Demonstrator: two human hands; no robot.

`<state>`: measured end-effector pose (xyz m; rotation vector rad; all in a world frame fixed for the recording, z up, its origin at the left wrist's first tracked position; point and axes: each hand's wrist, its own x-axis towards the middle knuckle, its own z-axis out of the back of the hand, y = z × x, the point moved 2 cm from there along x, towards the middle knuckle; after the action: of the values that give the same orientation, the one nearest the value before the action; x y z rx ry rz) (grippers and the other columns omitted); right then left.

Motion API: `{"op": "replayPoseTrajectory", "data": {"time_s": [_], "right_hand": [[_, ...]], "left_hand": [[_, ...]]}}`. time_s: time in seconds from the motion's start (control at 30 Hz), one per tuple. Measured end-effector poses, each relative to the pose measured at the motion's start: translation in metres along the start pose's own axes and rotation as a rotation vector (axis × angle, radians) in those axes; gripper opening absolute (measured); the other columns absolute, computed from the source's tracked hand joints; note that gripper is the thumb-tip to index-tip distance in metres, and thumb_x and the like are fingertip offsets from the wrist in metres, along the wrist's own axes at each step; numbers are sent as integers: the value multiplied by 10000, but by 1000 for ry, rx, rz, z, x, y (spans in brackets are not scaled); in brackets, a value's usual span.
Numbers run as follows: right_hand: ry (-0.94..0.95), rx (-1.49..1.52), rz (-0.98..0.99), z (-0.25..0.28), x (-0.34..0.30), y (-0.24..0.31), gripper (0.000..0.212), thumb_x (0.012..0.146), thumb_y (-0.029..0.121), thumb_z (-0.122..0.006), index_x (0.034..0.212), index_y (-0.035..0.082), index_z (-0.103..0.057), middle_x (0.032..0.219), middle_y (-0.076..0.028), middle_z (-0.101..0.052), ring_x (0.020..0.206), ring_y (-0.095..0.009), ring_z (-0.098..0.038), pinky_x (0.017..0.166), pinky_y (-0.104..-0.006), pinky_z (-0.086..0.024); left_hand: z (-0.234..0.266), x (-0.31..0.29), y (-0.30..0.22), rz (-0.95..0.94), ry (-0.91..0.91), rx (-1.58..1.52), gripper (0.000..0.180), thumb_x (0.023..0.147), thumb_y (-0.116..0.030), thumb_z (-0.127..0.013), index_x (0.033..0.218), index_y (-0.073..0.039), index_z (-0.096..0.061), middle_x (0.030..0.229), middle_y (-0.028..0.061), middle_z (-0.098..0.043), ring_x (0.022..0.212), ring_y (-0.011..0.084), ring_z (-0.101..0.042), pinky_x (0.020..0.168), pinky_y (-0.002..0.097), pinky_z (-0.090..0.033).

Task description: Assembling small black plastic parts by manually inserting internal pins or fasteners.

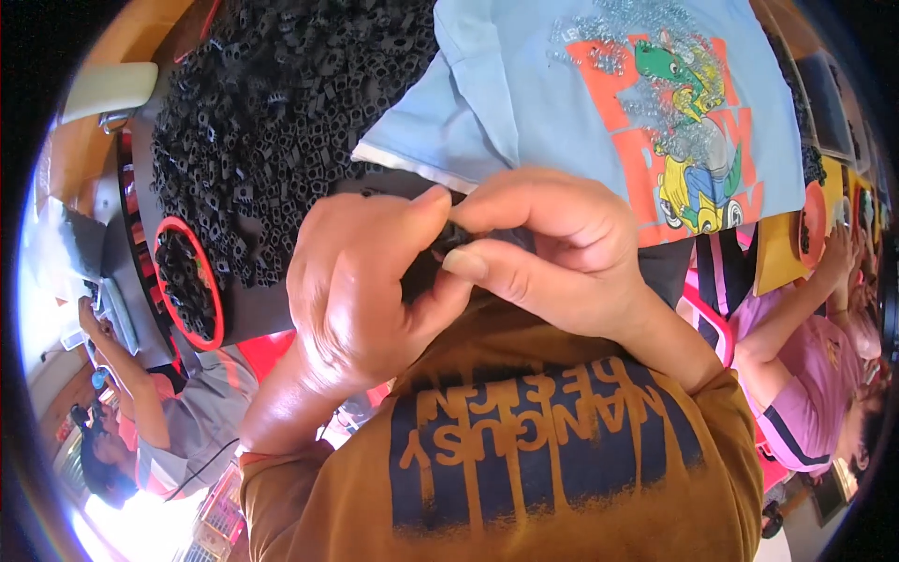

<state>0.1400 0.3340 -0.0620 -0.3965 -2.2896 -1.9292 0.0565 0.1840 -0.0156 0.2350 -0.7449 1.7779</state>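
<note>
My left hand [361, 276] and my right hand [562, 248] meet in front of my chest, over the near edge of the table. Between the fingertips of both is a small black plastic piece [453, 236], mostly covered by the fingers. The right thumb and index finger pinch it, while the left fingers close around its other side. Beyond my left hand spreads a large heap of small black plastic pieces [272, 131]. A light blue printed cloth [552, 112] lies beyond my right hand, with many tiny shiny, silvery-clear bits [670, 103] scattered over it.
A red-rimmed basket [219, 314] with black pieces stands at the left edge of the dark table [248, 314]. Co-workers sit on both sides: one in grey [192, 421] at left, one in pink [796, 375] at right. A white rounded object [112, 91] is at the far left.
</note>
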Motion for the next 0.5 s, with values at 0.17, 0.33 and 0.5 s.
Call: {"op": "replayPoseTrajectory", "data": {"time_s": [0.17, 0.33, 0.5], "right_hand": [[-41, -164, 27, 0, 1, 8, 141, 831, -5, -722, 956, -44, -669, 880, -128, -677, 779, -205, -653, 689, -292, -499], [-129, -104, 121, -6, 9, 12, 104, 867, 64, -671, 936, -11, -654, 785, -116, -632, 682, -256, -599, 625, -337, -459], [-138, -73, 69, -3, 6, 14, 130, 902, 87, -637, 977, -17, -657, 830, -122, -643, 727, -255, -610, 668, -336, -473]], "left_hand": [[1, -1, 2, -71, 33, 121, 465, 709, -52, -775, 1126, 42, -593, 824, 78, -612, 641, 231, -586, 601, 393, -469], [4, 12, 0, -222, 22, 83, 457, 695, 17, -762, 1112, 58, -581, 794, 120, -568, 617, 256, -549, 576, 385, -486], [23, 43, 4, -62, 117, -72, 487, 668, 16, -769, 1118, 39, -585, 737, 74, -566, 590, 221, -549, 531, 340, -441]]}}
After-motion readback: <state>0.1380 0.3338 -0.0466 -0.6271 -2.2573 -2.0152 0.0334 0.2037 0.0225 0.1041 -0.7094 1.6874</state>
